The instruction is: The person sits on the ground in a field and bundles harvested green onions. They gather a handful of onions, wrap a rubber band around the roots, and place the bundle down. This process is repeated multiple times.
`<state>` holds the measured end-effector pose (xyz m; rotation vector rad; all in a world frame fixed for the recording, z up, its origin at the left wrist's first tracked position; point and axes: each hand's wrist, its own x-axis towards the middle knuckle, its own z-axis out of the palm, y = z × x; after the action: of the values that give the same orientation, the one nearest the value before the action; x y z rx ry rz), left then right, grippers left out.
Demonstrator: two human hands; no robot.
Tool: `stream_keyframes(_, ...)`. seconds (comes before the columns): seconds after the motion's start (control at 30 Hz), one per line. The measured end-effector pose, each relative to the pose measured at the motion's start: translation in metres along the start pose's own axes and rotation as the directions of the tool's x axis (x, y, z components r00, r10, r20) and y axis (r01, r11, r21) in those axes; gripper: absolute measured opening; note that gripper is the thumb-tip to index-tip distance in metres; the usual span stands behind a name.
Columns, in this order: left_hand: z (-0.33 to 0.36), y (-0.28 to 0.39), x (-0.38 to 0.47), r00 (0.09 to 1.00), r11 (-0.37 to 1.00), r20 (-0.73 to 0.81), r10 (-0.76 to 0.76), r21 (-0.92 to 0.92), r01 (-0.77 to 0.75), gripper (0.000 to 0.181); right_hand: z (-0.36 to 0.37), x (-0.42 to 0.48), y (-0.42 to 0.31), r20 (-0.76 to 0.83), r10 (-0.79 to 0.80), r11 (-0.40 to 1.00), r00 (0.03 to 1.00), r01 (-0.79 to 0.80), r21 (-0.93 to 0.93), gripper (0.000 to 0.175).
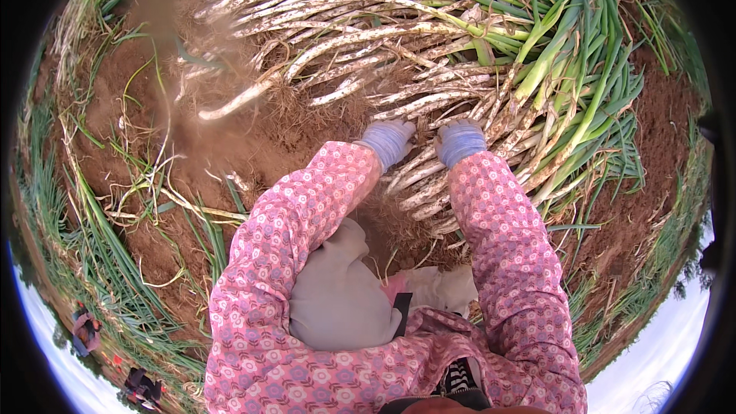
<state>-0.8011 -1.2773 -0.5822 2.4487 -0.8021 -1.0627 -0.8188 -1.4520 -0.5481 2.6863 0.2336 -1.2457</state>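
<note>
A thick heap of long green onions (356,40) lies before me, white soil-marked stalks and roots to the left, green leaves (598,69) to the right. My left hand (391,139), in a pale blue-grey glove, is curled at the root ends of the nearer stalks; its fingertips are hidden. Close beside it, my right hand (461,141), gloved alike, is closed over the stalks farther along. Some nearer onion stalks (425,190) lie between my forearms, roots towards me. One stalk (241,100) sticks out to the left of the heap.
Brown soil (218,144) shows on the left, with loose onion stalks (167,195) and leaves strewn over it. My bent knee (342,293), in grey cloth, is between my arms. Rows of green leaves (63,230) border the left. Other people (86,330) are far off at lower left.
</note>
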Motion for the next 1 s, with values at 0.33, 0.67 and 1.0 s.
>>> stream_keyframes(0.33, -0.016, -0.166, -0.123, 0.621, 0.636, -0.168, -0.765, -0.344, 0.691, 0.033, 0.013, -0.001, 0.010, -0.108, -0.058, 0.996, 0.992, 0.065, 0.058, 0.041)
stream_keyframes(0.67, -0.260, -0.249, -0.639, 0.011, -0.091, -0.192, -0.981, 0.514, 0.853, 0.046, 0.008, -0.017, 0.008, 0.019, -0.070, 0.997, 0.997, 0.070, -0.013, 0.049)
stream_keyframes(1.0, -0.345, -0.092, -0.669, -0.703, -0.006, -0.406, -0.583, -0.864, 0.504, 0.064, 0.034, -0.034, 0.023, -0.065, -0.119, 0.992, 0.991, 0.122, 0.039, 0.058)
